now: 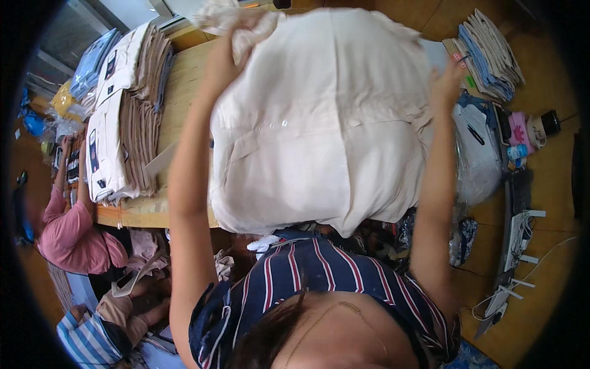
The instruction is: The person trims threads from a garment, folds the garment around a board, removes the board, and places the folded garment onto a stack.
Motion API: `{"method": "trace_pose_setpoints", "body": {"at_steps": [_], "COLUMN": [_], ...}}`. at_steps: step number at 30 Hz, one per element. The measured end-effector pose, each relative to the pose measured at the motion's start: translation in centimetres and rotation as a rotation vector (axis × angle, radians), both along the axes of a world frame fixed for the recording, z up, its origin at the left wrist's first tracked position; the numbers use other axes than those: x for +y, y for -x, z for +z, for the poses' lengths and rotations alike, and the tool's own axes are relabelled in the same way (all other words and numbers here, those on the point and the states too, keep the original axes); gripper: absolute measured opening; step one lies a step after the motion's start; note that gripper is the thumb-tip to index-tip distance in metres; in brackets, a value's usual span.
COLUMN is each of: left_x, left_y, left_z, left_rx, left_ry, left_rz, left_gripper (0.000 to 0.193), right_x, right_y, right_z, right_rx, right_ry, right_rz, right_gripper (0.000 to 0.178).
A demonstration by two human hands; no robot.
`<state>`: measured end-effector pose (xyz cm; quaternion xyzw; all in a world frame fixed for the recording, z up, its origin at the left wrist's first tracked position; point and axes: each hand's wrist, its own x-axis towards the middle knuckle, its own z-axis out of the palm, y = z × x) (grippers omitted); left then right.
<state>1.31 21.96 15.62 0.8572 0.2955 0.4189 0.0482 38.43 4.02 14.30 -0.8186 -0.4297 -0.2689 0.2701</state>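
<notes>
A large cream garment (pixel 319 141) spreads over the table in front of me, its near edge hanging over the table's front. A seam or crease runs down its middle, and two small shiny dots show near the centre. My left hand (pixel 244 44) is closed on a bunched part of the garment at its far left corner. Beyond the garment's right edge, my right hand (pixel 447 85) is raised close to a folded pile. Motion blurs its fingers, so whether they grip cloth is unclear.
Tall stacks of folded cream garments (pixel 107 138) stand on the wooden table (pixel 184 71) at left. Folded clothes (pixel 488 55) lie at far right, above a plastic-wrapped bundle (pixel 482 166) with a pen. Two other people, one in a pink top (pixel 80 237), one in blue stripes (pixel 92 338), are at left.
</notes>
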Motion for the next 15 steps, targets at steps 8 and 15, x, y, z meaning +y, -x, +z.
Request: {"method": "trace_pose_setpoints", "body": {"at_steps": [8,15], "left_x": [-3.8,-2.9], "left_y": [8.2,6.8], "left_z": [-17.5,-16.7], "left_rx": [0.559,0.437], "left_ry": [0.358,0.301], "left_rz": [0.504,0.446], "left_gripper": [0.047,0.041], "right_x": [-4.9,-9.0], "right_y": [-1.4,-14.9], "right_z": [-17.5,-12.0], "right_rx": [0.242,-0.014], "right_ry": [0.554,0.286], "right_rz": [-0.188,-0.335], "right_gripper": [0.05,0.028]}}
